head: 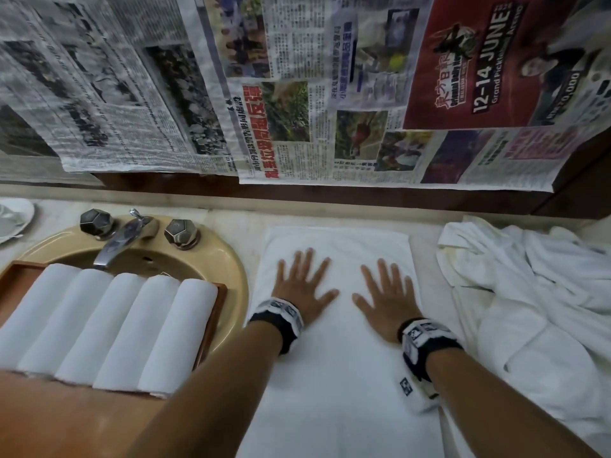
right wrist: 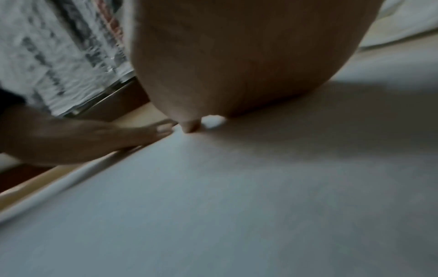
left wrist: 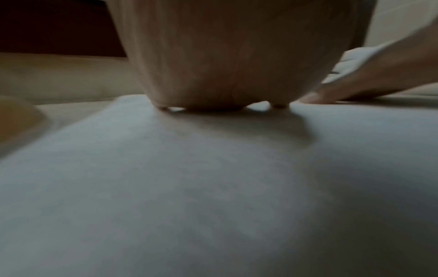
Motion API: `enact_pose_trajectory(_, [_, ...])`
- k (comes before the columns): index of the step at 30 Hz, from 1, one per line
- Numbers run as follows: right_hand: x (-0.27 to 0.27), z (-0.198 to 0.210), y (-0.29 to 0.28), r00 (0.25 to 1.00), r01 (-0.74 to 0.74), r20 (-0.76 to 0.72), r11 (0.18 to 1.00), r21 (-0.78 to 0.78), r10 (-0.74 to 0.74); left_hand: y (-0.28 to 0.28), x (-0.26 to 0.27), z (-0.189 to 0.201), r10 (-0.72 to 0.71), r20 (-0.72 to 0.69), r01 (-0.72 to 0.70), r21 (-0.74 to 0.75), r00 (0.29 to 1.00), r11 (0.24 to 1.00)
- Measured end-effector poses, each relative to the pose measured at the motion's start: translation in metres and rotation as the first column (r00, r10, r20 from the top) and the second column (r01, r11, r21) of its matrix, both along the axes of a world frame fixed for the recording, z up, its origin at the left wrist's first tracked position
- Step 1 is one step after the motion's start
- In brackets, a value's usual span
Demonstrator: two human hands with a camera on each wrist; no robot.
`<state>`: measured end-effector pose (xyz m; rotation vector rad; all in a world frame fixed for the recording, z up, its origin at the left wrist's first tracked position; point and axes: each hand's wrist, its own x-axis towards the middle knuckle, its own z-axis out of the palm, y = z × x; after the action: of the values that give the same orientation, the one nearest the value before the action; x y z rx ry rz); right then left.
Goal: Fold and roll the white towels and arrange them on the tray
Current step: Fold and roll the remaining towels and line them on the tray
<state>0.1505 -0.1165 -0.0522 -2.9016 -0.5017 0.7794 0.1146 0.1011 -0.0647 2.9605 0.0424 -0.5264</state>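
Left hand (head: 302, 285) and right hand (head: 385, 292), fingers splayed and gripping nothing, flatten the folded white terry towel (head: 337, 375); rolling comes next, then the wooden tray (head: 215, 312) at 9 o'clock.

Newspaper sheets (head: 297, 87) cover the wall above a dark wooden ledge (head: 363, 196). Below runs a pale marble counter (head: 231, 219) with a beige sink (head: 228, 259) and metal faucet (head: 122, 236).
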Motion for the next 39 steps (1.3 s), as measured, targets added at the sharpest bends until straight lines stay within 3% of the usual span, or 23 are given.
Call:
enact_pose_trajectory(3, [0.028, 0.005, -0.03, 0.972, 0.234, -0.004, 0.967, -0.099, -0.236, 0.036, 0.013, 0.005, 0.222, -0.039, -0.221, 0.03, 0.974, 0.975])
enact_pose_trajectory(5, [0.041, 0.01, -0.032, 0.948, 0.315, 0.108, 0.935, -0.164, -0.3, 0.038, 0.019, 0.008, 0.272, -0.018, -0.269, 0.088, 0.962, 0.959])
enact_pose_trajectory(6, [0.043, 0.012, -0.025, 0.946, 0.293, 0.188, 0.943, -0.157, -0.263, 0.03, 0.024, 0.01, 0.246, 0.005, -0.246, 0.091, 0.969, 0.965])
enact_pose_trajectory(8, [0.039, 0.012, 0.002, 0.967, 0.104, 0.243, 0.991, -0.087, -0.08, 0.003, 0.035, 0.011, 0.114, 0.024, -0.114, 0.037, 0.993, 0.993])
enact_pose_trajectory(10, [0.033, 0.007, 0.03, 0.983, -0.085, 0.162, 0.996, 0.011, 0.082, -0.021, 0.043, 0.009, -0.02, 0.002, 0.02, -0.005, 1.0, 1.0])
enact_pose_trajectory(12, [0.03, 0.0, 0.041, 0.988, -0.124, 0.1, 0.99, 0.06, 0.118, -0.026, 0.049, 0.004, -0.053, -0.015, 0.053, 0.004, 0.998, 0.999])
enact_pose_trajectory(20, [0.065, -0.007, -0.004, 0.995, -0.022, 0.103, 0.998, 0.06, 0.016, 0.032, 0.06, 0.001, 0.067, 0.025, -0.067, 0.023, 0.997, 0.997])
enact_pose_trajectory(30, [0.08, -0.008, -0.029, 0.993, 0.076, 0.082, 0.995, 0.059, -0.08, 0.06, 0.061, 0.006, 0.194, 0.038, -0.196, 0.047, 0.98, 0.98])
enact_pose_trajectory(33, [0.091, 0.009, -0.036, 0.998, 0.061, 0.003, 0.994, 0.085, -0.062, 0.047, 0.063, 0.018, 0.217, -0.002, -0.216, 0.084, 0.976, 0.973])
enact_pose_trajectory(35, [0.096, 0.026, -0.045, 0.994, 0.11, -0.006, 0.975, 0.195, -0.111, 0.022, 0.056, 0.031, 0.215, 0.051, -0.219, 0.089, 0.975, 0.972])
enact_pose_trajectory(39, [0.101, 0.032, -0.068, 0.938, 0.222, 0.173, 0.903, 0.369, -0.302, -0.057, 0.016, 0.045, 0.096, 0.216, -0.084, -0.063, 0.972, 0.994])
